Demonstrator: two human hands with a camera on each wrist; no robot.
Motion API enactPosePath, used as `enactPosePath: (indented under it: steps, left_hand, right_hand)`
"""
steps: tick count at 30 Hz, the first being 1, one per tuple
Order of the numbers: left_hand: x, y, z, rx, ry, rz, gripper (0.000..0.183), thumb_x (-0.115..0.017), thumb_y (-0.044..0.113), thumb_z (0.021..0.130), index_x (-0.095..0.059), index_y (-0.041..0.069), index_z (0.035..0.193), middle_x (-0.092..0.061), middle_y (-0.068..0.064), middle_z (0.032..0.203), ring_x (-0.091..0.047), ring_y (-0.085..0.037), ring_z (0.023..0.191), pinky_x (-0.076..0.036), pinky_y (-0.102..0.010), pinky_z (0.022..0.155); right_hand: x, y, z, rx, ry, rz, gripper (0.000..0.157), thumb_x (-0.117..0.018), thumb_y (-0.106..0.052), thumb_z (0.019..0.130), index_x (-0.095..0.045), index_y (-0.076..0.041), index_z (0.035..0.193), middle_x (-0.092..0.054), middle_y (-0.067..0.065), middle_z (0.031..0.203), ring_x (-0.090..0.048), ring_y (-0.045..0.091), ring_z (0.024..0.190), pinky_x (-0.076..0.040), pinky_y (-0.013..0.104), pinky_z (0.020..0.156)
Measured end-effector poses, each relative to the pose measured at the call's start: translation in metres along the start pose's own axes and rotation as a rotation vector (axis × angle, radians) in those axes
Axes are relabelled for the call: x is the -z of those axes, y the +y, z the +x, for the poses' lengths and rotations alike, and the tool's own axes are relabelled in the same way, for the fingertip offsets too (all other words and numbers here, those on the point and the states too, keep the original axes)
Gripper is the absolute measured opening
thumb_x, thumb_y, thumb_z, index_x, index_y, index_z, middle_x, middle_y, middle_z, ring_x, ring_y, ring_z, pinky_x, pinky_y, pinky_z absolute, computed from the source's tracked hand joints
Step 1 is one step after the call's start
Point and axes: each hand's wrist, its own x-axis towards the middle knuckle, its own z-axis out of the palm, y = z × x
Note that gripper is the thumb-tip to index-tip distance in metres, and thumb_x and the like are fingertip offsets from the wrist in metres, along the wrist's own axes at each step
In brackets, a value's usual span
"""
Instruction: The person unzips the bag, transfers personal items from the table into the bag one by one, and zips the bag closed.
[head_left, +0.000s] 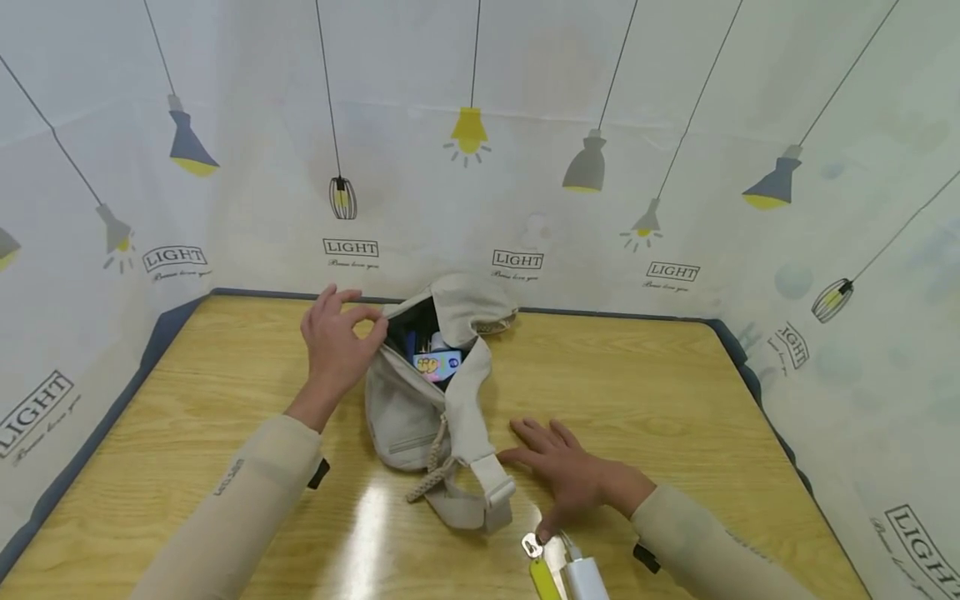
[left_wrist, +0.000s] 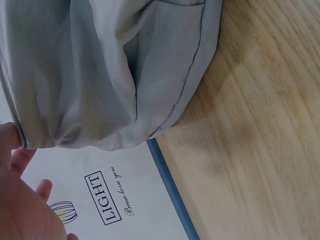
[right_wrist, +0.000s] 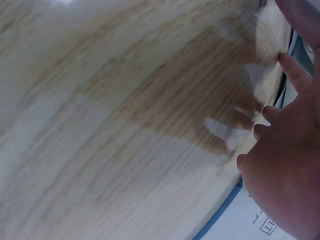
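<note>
A beige sling bag (head_left: 401,425) lies on the table with its zippered mouth spread open. My left hand (head_left: 335,346) pinches the rim of that opening between thumb and index finger; the left wrist view shows the zipper edge in the fingers of the hand (left_wrist: 25,200). Inside the bag, a small colourful item with a cartoon print (head_left: 437,365) shows among darker contents. Right of the bag's strap (head_left: 468,400), my right hand (head_left: 573,475) is spread low over the table. Its thumb is close to a metal clasp (head_left: 532,545) on a yellow tag (head_left: 543,579).
Beside the tag, at the front edge of the head view, lies a white block (head_left: 585,579) with a white cable. The wooden table (head_left: 637,375) has a dark border and is enclosed by white sheets (head_left: 420,208) printed with lamps.
</note>
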Motion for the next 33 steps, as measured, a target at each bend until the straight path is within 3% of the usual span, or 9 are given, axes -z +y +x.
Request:
enactPosePath:
  steps: [10, 17, 23, 27, 33]
  left_hand:
    - [0.0, 0.0, 0.0, -0.005, 0.008, -0.002, 0.018, -0.066, 0.025, 0.089, -0.075, 0.01, 0.087, -0.056, -0.015, 0.133, -0.029, -0.036, 0.143, -0.016, -0.06, 0.113]
    - [0.0, -0.001, 0.001, -0.001, 0.009, -0.007, 0.018, -0.066, 0.025, 0.089, -0.075, 0.009, 0.087, -0.056, -0.014, 0.133, -0.028, -0.036, 0.144, -0.016, -0.06, 0.113]
    - [0.0, -0.001, 0.001, 0.005, 0.003, -0.006, 0.018, -0.066, 0.025, 0.089, -0.075, 0.009, 0.088, -0.056, -0.014, 0.133, -0.028, -0.036, 0.144, -0.016, -0.059, 0.113]
    - [-0.001, -0.001, 0.001, 0.007, 0.001, -0.007, 0.018, -0.066, 0.025, 0.089, -0.075, 0.009, 0.088, -0.056, -0.014, 0.133, -0.029, -0.036, 0.144, -0.015, -0.059, 0.113]
    - [-0.001, -0.001, 0.001, 0.006, 0.003, -0.002, 0.018, -0.066, 0.025, 0.089, -0.075, 0.009, 0.088, -0.056, -0.014, 0.133, -0.029, -0.036, 0.143, -0.016, -0.06, 0.113]
  right_hand:
    - [-0.003, 0.012, 0.007, 0.007, 0.152, 0.023, 0.074, -0.078, -0.051, 0.072, -0.052, -0.029, 0.138, -0.019, 0.017, 0.162, -0.015, 0.037, 0.15, -0.009, 0.063, 0.115]
    - [0.002, 0.018, 0.012, -0.042, 0.235, 0.02, 0.052, -0.077, -0.044, 0.079, -0.062, -0.028, 0.126, -0.025, 0.014, 0.16, -0.023, 0.032, 0.148, -0.015, 0.061, 0.114]
    - [0.007, 0.022, 0.016, -0.056, 0.338, -0.011, 0.035, -0.077, -0.036, 0.081, -0.069, -0.025, 0.114, -0.033, 0.018, 0.156, -0.031, 0.035, 0.144, -0.021, 0.062, 0.109]
    - [0.011, 0.024, 0.019, -0.05, 0.352, 0.007, 0.029, -0.076, -0.035, 0.082, -0.071, -0.027, 0.109, -0.039, 0.016, 0.153, -0.033, 0.034, 0.143, -0.022, 0.063, 0.109]
    - [0.012, 0.023, 0.026, 0.003, 0.298, 0.038, 0.018, -0.075, -0.031, 0.083, -0.075, -0.03, 0.101, -0.046, 0.012, 0.149, -0.035, 0.032, 0.142, -0.022, 0.061, 0.108]
